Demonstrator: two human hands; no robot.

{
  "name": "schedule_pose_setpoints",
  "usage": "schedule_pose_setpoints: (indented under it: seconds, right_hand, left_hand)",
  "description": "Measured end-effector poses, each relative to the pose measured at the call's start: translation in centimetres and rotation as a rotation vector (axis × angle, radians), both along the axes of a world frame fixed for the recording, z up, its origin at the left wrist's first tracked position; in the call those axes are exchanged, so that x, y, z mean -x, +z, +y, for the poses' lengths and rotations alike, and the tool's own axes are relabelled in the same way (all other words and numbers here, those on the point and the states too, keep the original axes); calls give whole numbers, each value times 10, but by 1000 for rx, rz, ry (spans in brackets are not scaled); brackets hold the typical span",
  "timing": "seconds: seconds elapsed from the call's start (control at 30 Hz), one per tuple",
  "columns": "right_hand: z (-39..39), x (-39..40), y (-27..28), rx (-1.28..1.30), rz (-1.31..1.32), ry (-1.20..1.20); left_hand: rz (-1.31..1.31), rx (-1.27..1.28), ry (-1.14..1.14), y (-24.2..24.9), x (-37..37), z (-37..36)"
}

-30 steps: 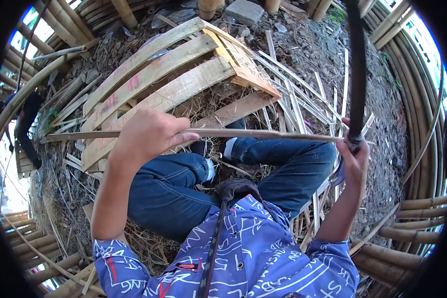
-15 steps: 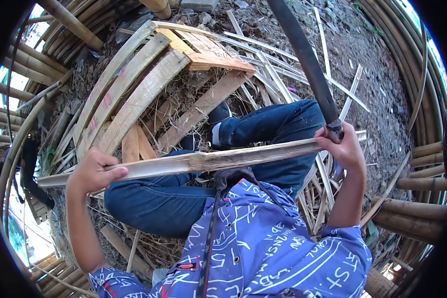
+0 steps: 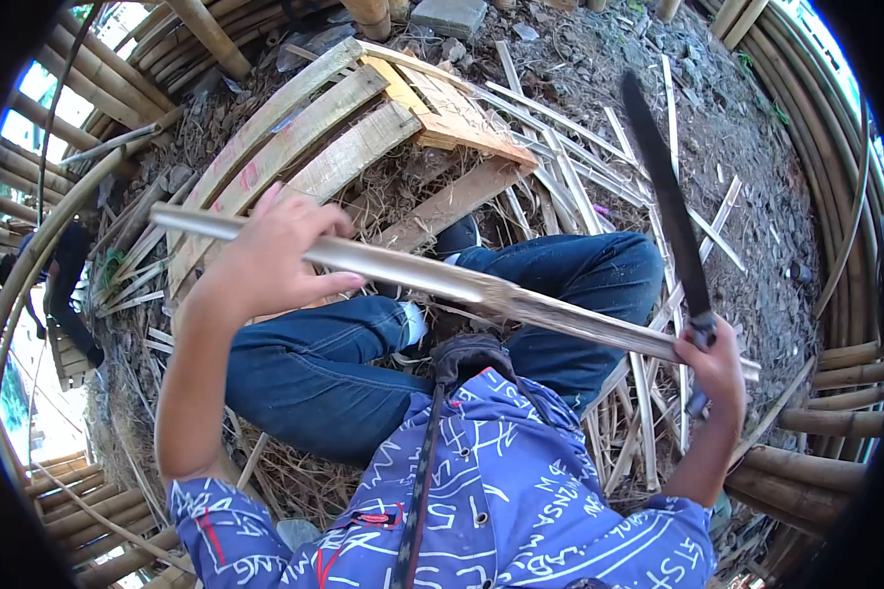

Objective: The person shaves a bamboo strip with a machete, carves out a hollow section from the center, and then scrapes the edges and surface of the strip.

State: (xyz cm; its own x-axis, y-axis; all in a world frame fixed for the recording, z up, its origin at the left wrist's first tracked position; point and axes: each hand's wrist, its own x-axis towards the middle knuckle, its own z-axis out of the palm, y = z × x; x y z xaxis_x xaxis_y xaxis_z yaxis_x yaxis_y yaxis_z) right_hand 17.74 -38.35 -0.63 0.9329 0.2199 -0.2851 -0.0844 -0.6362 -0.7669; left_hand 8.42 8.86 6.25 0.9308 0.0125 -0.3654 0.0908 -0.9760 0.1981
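A long split bamboo strip [image 3: 432, 277] slants across above my lap, its left end raised higher in the view. My left hand [image 3: 265, 257] grips it near that end, palm over the strip, with thumb and fingers loosely around it. In my right hand [image 3: 719, 371] is the handle of a machete [image 3: 670, 191], whose dark blade points away from me. The strip's right end passes at this same hand; whether the fingers also pinch it is hard to see. A slatted wooden crate [image 3: 354, 152] lies tilted beyond my left knee.
Several thin bamboo strips [image 3: 570, 177] lie across the rocky ground at the right, with shavings [image 3: 619, 456] around my legs. Bamboo poles [image 3: 825, 466] line both sides. Another person [image 3: 64, 285] is at the far left. A grey block [image 3: 449, 17] lies at the back.
The strip's left end has risen and moved away from me with my left hand, while its right end has dropped. The machete and my right hand have lowered, and the view has shifted.
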Motion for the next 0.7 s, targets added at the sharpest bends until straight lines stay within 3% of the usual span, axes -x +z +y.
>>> schedule_pose_setpoints:
  seconds: [0.07, 0.2, 0.33, 0.43, 0.6, 0.67, 0.7]
  right_hand:
    - [-33, 9, 10, -50, 4, -137]
    - [-114, 35, 26, -50, -15, -350]
    - [-183, 61, 37, 20, -58, -476]
    - [-199, 72, 35, 8, -60, -594]
    - [-156, 62, -1, 22, -93, -799]
    - [-140, 49, -17, 106, -21, -742]
    - [-124, 42, -24, 29, 24, -727]
  left_hand:
    - [-311, 53, -183, -14, -12, -16]
    - [-483, 97, -306, -6, -33, -60]
    - [-574, 383, -415, -3, -35, -97]
    - [-208, 627, -425, -9, -39, -114]
    - [183, 915, -416, -92, -55, -153]
    - [335, 1013, -385, -116, -62, -182]
    - [399, 1015, -384, -133, -68, -201]
